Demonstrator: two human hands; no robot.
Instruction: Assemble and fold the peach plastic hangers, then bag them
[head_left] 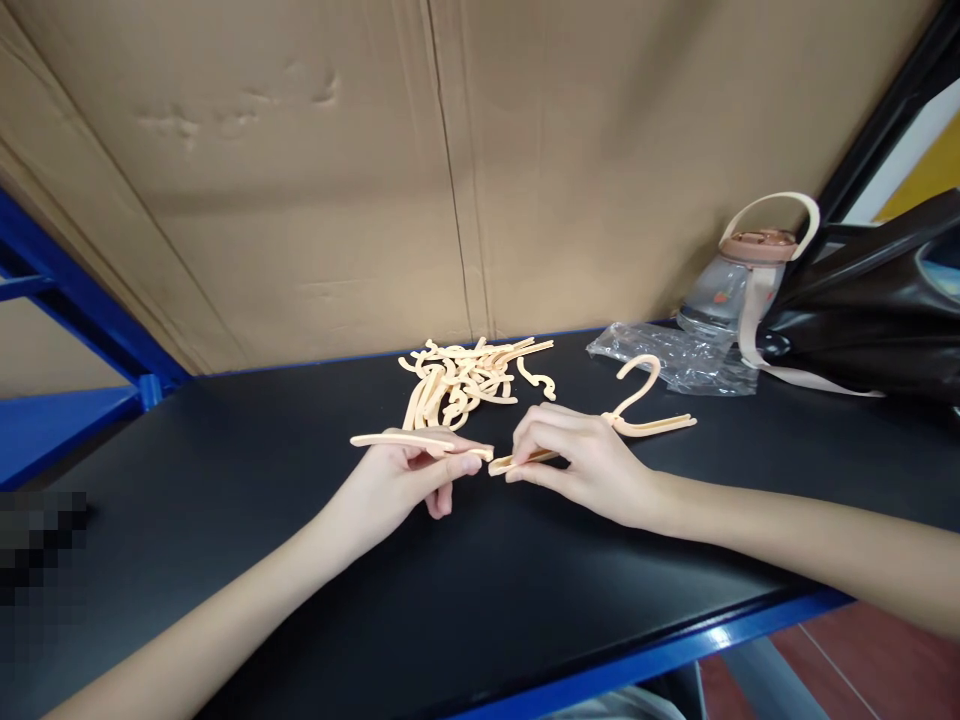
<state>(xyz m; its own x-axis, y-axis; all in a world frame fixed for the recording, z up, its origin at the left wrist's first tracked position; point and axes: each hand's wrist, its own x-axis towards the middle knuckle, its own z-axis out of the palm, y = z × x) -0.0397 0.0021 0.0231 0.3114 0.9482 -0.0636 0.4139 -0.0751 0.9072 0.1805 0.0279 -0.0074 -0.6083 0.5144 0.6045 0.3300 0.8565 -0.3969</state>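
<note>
My left hand point(390, 480) pinches a cream plastic hanger arm point(397, 440) between thumb and fingers. One end of that arm juts past the fingertips toward the right hand, and its long end lies back over the knuckles. A partly joined hanger point(654, 429) with a curved hook is in my right hand point(581, 455), closed on its left side; the hook and one arm stick out beyond the hand. The two facing ends are very close together in front of me, apparently just apart. Behind my hands lies a pile of loose cream hanger parts point(457, 385).
Crumpled clear plastic bags point(675, 360) lie at the back right, beside a clear drinking bottle point(720, 290) with a strap. A black bag point(877, 300) stands at the right. Cardboard point(315, 200) closes off the back of the black tabletop point(495, 600), which has a blue edge.
</note>
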